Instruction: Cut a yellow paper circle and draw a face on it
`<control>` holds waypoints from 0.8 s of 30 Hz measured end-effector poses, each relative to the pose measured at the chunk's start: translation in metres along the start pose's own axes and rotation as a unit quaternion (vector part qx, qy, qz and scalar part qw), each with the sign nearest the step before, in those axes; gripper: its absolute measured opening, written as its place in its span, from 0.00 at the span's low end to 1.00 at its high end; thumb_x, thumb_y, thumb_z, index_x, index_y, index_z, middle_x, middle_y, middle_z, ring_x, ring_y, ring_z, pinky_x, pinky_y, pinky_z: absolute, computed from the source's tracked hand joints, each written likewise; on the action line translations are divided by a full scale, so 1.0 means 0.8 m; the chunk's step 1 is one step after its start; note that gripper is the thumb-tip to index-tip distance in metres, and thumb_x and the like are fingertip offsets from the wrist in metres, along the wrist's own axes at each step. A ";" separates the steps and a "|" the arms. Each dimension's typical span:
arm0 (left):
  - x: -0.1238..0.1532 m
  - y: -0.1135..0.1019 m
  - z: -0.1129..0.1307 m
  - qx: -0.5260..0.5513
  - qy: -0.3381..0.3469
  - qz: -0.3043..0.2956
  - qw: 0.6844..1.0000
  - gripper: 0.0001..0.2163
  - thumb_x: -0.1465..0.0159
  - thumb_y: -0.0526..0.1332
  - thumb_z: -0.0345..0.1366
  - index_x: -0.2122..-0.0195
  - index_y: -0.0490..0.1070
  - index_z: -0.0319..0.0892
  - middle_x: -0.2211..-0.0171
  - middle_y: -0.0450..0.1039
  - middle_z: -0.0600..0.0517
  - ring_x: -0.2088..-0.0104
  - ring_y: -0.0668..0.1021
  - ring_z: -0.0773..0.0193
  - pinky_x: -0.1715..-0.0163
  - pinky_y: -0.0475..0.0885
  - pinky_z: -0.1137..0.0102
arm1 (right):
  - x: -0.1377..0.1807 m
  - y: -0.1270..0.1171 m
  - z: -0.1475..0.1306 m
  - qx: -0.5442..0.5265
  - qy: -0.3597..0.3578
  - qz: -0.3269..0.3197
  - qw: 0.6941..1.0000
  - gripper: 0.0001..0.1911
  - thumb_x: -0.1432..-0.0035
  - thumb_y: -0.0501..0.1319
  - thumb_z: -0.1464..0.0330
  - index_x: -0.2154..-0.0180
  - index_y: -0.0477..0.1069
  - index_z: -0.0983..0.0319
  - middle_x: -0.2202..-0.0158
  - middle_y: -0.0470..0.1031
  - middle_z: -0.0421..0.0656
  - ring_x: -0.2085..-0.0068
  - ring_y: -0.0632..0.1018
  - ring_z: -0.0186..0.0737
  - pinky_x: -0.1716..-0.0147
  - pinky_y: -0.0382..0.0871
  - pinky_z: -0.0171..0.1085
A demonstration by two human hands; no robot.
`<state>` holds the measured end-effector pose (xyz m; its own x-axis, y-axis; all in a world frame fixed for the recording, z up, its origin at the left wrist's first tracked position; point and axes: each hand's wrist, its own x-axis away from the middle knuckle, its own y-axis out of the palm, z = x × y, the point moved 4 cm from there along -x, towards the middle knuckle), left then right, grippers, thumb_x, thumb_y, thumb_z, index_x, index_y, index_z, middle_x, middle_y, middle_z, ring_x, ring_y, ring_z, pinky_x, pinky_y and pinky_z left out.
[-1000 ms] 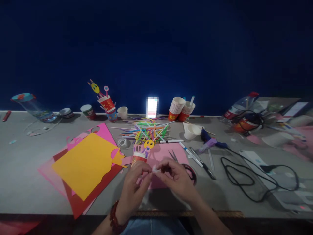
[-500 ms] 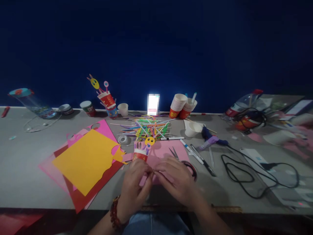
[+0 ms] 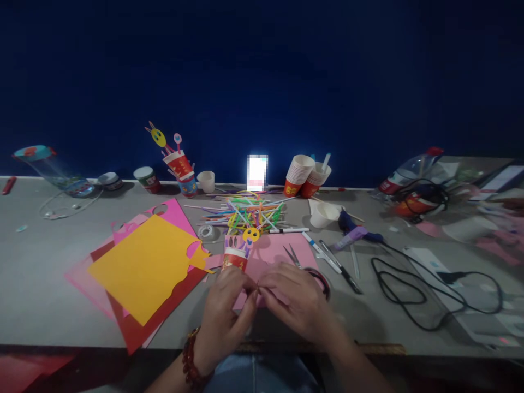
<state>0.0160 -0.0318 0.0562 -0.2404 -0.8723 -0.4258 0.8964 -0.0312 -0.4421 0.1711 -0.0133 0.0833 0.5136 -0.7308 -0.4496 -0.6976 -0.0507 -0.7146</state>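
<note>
I see both hands low in the middle of the view, at the near edge of the table (image 3: 36, 295). The left hand (image 3: 225, 308), with a bead bracelet (image 3: 190, 364) on its wrist, and the right hand (image 3: 295, 300) meet fingertip to fingertip. Both are pinched closed, fingers curled in. I cannot tell whether anything sits between the tips; that spot is dim and covered by the fingers.

The hands hover over the near end of a pink sheet (image 3: 278, 246), which lies flat right in front of them. Just beyond the left hand stands a small red paper cup (image 3: 233, 260) with a yellow paper face stuck above it. Scissors (image 3: 292, 256) lie on the pink sheet, just beyond the right hand.

To the left lies a yellow sheet (image 3: 143, 267) on top of red and pink ones. Farther back is a heap of coloured straws (image 3: 245, 214), and behind it, stacked paper cups (image 3: 301, 173). A black cable (image 3: 409, 297) loops off to the right.
</note>
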 end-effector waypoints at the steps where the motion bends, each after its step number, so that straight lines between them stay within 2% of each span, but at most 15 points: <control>1: 0.000 0.000 0.000 0.005 -0.002 0.000 1.000 0.05 0.33 0.55 0.27 0.65 0.65 0.44 0.67 0.70 0.51 0.64 0.73 0.60 0.63 0.65 0.66 | 0.000 0.000 0.000 0.000 0.002 0.000 1.000 0.06 0.35 0.58 0.71 0.63 0.73 0.59 0.66 0.80 0.44 0.64 0.77 0.43 0.62 0.71 0.41; 7: 0.000 0.001 -0.001 -0.014 0.008 -0.002 1.000 0.05 0.33 0.56 0.27 0.63 0.66 0.44 0.66 0.71 0.51 0.64 0.72 0.60 0.62 0.64 0.66 | 0.001 0.003 0.003 -0.006 -0.011 -0.030 0.999 0.06 0.34 0.57 0.70 0.60 0.73 0.59 0.64 0.80 0.45 0.62 0.78 0.43 0.62 0.71 0.41; 16: 0.000 0.000 0.001 -0.022 0.012 -0.016 1.000 0.06 0.34 0.55 0.25 0.64 0.65 0.44 0.67 0.69 0.52 0.64 0.71 0.61 0.62 0.63 0.66 | 0.003 0.005 0.008 -0.021 -0.033 -0.021 0.999 0.06 0.34 0.56 0.73 0.61 0.72 0.61 0.64 0.80 0.46 0.63 0.77 0.42 0.62 0.70 0.40; 24: -0.001 0.002 0.002 -0.022 0.011 -0.025 0.999 0.07 0.34 0.55 0.24 0.65 0.64 0.44 0.67 0.69 0.53 0.65 0.71 0.62 0.62 0.64 0.67 | 0.005 0.004 0.011 -0.022 -0.042 -0.040 0.998 0.06 0.33 0.57 0.73 0.60 0.72 0.61 0.63 0.80 0.45 0.61 0.77 0.41 0.60 0.70 0.39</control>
<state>0.0181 -0.0319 0.0574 -0.2930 -0.8597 -0.4185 0.8657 -0.0527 -0.4978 0.1753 -0.0103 0.0749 0.6069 -0.6639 -0.4369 -0.6731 -0.1370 -0.7268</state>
